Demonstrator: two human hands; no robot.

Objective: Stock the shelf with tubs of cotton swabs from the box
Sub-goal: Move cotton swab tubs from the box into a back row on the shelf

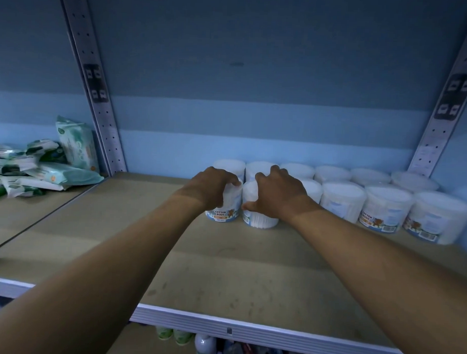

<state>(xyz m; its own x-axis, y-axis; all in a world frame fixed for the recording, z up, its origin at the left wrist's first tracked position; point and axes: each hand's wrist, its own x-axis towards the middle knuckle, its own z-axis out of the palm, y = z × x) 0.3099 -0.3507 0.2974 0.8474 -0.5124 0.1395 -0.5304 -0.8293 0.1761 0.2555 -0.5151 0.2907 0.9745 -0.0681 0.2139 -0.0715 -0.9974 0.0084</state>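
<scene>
The box named in the task is outside the head view, and the lower shelf level shows only as a dim strip of bottles below the front rail. Both hands cover much of the tubs they hold, so the lids and upper labels there are hidden. The left hand grips the left tub, fingers curled over its top; this tub stands upright on the shelf and its label reads "COTTON BUDS" above a blue band. The right hand grips the right tub, thumb on its near side and fingers over the top; white swab sticks show through its clear wall. The two tubs stand just beside each other, and whether they touch cannot be told. Further tubs form two rows running right along the blue back panel; each is a short clear plastic cylinder packed with white swabs, some turned so their labels show a small brown figure. The shelf surface is matte tan board, scuffed toward the front. Soft green-and-white wipe packs lie heaped on the neighbouring bay, beyond a perforated metal upright.
</scene>
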